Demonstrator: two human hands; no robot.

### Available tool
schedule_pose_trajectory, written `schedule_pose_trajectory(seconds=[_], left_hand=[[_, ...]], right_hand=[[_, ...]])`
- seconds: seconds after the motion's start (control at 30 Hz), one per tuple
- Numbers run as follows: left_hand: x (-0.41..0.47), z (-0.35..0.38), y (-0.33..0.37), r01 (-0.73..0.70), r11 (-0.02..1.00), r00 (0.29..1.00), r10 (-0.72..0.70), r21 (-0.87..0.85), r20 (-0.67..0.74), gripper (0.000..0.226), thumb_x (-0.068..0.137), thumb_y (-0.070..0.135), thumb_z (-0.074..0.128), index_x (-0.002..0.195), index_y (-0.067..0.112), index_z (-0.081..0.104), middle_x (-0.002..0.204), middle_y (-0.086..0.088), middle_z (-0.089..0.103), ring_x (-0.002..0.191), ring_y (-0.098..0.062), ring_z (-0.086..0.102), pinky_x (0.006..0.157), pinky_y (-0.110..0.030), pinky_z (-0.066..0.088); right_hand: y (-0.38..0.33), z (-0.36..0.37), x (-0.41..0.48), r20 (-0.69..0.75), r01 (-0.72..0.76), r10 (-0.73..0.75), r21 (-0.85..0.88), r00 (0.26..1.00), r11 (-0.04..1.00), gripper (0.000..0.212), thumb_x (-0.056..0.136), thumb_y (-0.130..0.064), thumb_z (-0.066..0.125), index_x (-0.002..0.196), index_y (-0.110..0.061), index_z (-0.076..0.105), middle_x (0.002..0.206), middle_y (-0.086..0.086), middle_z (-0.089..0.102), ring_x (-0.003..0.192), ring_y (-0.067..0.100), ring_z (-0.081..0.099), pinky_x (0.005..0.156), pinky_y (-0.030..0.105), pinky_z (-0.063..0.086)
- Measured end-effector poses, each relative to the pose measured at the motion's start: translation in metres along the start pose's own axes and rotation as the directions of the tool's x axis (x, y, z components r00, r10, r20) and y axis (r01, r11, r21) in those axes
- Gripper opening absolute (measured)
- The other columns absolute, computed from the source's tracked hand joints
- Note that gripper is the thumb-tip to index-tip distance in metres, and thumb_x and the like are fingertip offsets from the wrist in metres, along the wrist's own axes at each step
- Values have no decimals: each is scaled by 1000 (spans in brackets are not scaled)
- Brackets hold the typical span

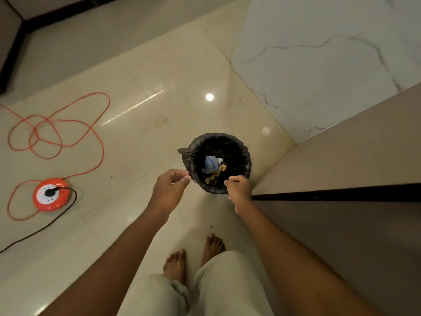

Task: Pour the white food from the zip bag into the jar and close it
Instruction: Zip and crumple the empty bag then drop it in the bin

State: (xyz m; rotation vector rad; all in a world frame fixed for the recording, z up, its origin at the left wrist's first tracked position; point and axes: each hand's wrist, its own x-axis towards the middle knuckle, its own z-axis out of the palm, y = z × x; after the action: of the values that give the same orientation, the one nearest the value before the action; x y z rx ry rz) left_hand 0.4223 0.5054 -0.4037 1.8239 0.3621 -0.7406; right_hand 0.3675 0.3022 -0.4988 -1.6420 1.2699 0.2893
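A crumpled clear zip bag (211, 164) with a blue seal line lies inside a small bin lined with a black plastic bag (241, 153), among some yellowish scraps. My left hand (169, 190) hovers just left of the bin's near rim, fingers loosely curled with thumb and forefinger almost touching, holding nothing. My right hand (239, 189) is over the near right rim, fingers curled in, with nothing visible in it. No jar is in view.
I stand barefoot on glossy cream floor tiles (159, 115). An orange round extension reel (51, 194) with a tangled orange cord (57, 128) and a black cable lies at the left. A beige counter side (341, 160) runs along the right, marble-look wall behind.
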Motion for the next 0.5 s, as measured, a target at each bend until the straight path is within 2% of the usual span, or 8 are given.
schedule_pose_trajectory(seconds=[0.17, 0.3, 0.33, 0.43, 0.5], left_hand=[[-87, -19, 60, -28, 999, 999, 27, 24, 45, 7, 100, 17, 69, 99, 22, 74, 93, 3, 72, 88, -13, 65, 74, -27, 48], [-165, -30, 110, -85, 994, 990, 77, 64, 115, 10, 100, 15, 68, 97, 22, 74, 93, 3, 71, 87, -13, 64, 74, -26, 48], [-184, -32, 119, -102, 992, 987, 92, 72, 130, 9, 100, 15, 68, 98, 23, 74, 93, 3, 71, 87, -13, 64, 74, -25, 47], [-230, -34, 138, -159, 983, 974, 141, 90, 179, 11, 100, 17, 69, 96, 26, 75, 93, 3, 72, 87, -12, 65, 74, -24, 48], [-255, -29, 147, -206, 974, 960, 181, 100, 215, 14, 99, 19, 69, 95, 30, 76, 91, 7, 73, 86, -8, 67, 74, -22, 48]], right_hand=[[-27, -64, -108, -11, 147, -147, 2, 989, 989, 15, 91, -9, 71, 105, -12, 73, 96, 2, 72, 93, 24, 69, 79, 31, 55], [-57, -132, -203, -18, 189, -188, 58, 982, 980, 13, 93, -15, 70, 105, -19, 72, 98, -2, 74, 92, 18, 71, 83, 36, 61], [-61, -149, -225, -20, 214, -213, 69, 977, 974, 12, 94, -16, 70, 106, -20, 72, 99, -4, 73, 94, 15, 71, 81, 32, 61], [-64, -190, -283, -49, 325, -322, 65, 945, 944, 14, 95, -21, 70, 109, -24, 71, 98, -14, 71, 90, 1, 68, 64, 7, 50], [-62, -214, -318, -97, 387, -379, 81, 920, 919, 15, 96, -23, 70, 111, -26, 71, 99, -16, 71, 89, -7, 67, 65, 3, 49]])
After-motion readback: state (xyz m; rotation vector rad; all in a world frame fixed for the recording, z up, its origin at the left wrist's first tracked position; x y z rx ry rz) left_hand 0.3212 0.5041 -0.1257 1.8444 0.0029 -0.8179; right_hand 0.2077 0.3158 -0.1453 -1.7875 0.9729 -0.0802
